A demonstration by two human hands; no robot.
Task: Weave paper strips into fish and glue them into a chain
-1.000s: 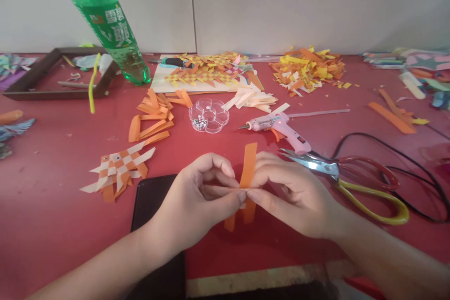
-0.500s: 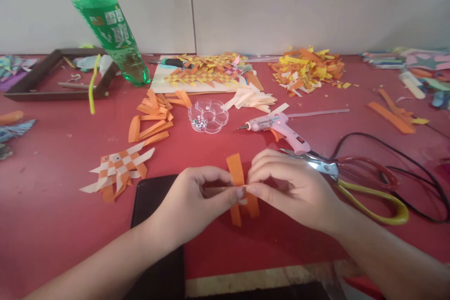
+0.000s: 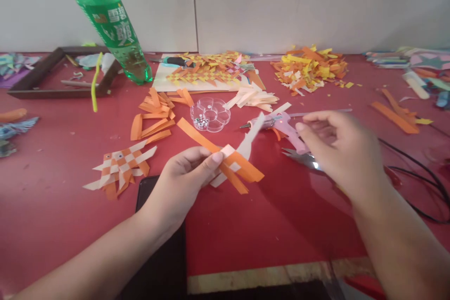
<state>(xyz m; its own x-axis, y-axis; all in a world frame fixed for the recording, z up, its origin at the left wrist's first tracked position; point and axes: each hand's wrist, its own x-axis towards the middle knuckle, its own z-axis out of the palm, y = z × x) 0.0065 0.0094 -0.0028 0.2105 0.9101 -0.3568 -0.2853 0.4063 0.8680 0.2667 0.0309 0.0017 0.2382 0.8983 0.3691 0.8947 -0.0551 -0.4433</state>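
Between thumb and fingers, my left hand [image 3: 190,173] pinches a small weave of orange and white paper strips [image 3: 246,166], held above the red table with its loose ends sticking out. My right hand [image 3: 346,154] is away from the weave, fingers loosely bent and thumb apart, with nothing seen in it. It hovers just right of a pink glue gun [image 3: 290,131] and covers much of the scissors [image 3: 304,157], whose blades show. A woven orange-and-white paper fish [image 3: 121,164] with stuck-on eyes lies left of my left hand.
Behind the hands are a clear flower-shaped tray [image 3: 211,115], orange strips [image 3: 154,112], white strips [image 3: 253,96] and a pile of paper scraps [image 3: 311,68]. A green bottle [image 3: 112,28] stands by a dark frame [image 3: 52,93]. A black flat object [image 3: 161,253] lies under my left arm.
My right hand has let go of the paper weave and moved right and away, towards the glue gun. The left hand still holds the weave, now turned with its strips slanting.
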